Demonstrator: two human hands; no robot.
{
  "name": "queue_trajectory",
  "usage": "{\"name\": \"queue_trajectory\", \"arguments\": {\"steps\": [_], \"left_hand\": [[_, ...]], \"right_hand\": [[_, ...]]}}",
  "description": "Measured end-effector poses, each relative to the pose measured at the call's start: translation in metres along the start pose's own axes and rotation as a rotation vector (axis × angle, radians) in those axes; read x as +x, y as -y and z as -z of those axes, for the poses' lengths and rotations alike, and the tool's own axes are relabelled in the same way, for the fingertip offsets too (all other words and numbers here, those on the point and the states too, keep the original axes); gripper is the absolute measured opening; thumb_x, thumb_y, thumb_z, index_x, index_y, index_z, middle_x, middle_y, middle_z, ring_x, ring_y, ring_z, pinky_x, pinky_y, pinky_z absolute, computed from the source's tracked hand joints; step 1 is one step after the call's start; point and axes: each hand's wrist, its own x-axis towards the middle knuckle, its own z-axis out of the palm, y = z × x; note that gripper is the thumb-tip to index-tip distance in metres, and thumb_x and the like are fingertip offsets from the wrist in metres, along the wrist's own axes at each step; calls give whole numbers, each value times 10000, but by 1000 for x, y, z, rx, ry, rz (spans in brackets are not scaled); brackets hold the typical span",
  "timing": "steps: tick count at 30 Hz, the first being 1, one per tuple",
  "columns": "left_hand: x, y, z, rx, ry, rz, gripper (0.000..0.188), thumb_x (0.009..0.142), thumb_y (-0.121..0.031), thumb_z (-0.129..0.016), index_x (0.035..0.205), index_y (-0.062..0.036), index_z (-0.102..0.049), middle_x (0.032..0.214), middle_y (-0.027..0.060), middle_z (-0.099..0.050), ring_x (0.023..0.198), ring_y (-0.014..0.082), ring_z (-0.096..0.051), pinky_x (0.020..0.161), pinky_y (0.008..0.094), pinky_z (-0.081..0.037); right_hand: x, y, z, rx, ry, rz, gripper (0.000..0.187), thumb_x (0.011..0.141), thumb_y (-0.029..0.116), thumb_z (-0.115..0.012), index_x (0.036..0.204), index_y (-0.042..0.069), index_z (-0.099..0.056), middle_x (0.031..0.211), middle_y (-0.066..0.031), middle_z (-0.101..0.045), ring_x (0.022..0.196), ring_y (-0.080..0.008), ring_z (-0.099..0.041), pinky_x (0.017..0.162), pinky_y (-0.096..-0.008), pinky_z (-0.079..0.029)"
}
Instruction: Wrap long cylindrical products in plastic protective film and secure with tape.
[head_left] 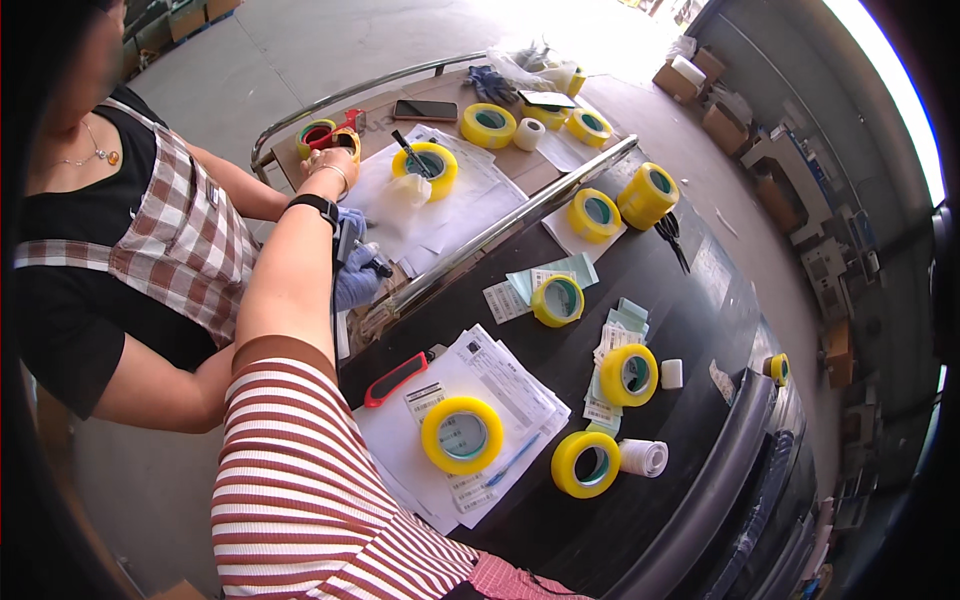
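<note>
Striped sleeve [290, 460] leads to the left hand [331, 165], at a red dispenser [353, 119]. Whether its fingers clamp it, I cannot tell.

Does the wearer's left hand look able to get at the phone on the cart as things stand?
Probably yes: the phone lies uncovered, near the left hand. An apparent red tape dispenser at the hand may need skirting or releasing; whether it is gripped is unclear.

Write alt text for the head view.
A person's left hand is at what looks like a red tape dispenser, next to a co-worker in a checked apron. Yellow tape rolls and papers lie on a railed cart and a black table.
</note>
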Motion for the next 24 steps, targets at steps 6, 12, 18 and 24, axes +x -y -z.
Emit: {"name": "queue_trajectory", "arguments": {"steps": [6,12,18,24], "left_hand": [[-53,-16,62,-35,-397,-240,457,910,-432,-616,1206,-85,-641,1260,129,-631,1218,318,-548,1012,460,-428],[-260,-71,80,-527,-689,-1135,346,898,-231,-673,1116,34,-626,1069,193,-646,1060,346,-589,911,421,-460],[-571,-132,7,-673,-402,-1780,356,716,-110,-793,1032,-58,-637,1027,110,-612,1069,313,-562,967,418,-406],[-813,-85,-73,-548,-372,-2000,392,694,-195,-796,1042,-112,-635,1004,48,-589,1101,237,-546,1072,463,-301]], "right_hand": [[-12,23,-8,-143,-168,-103,213,835,130,-571,990,32,-678,760,-150,-683,658,-274,-651,558,-402,-501],[23,30,17,-13,-827,392,219,879,65,-550,1045,-5,-675,739,-152,-676,585,-225,-643,539,-357,-526],[-110,210,71,1009,-407,809,455,983,263,-579,1349,3,-509,1186,-128,-647,946,-162,-640,824,-292,-519],[-145,165,24,1513,-177,1027,369,924,150,-656,1234,-20,-553,1074,-104,-649,964,-189,-652,865,-297,-516]]}}
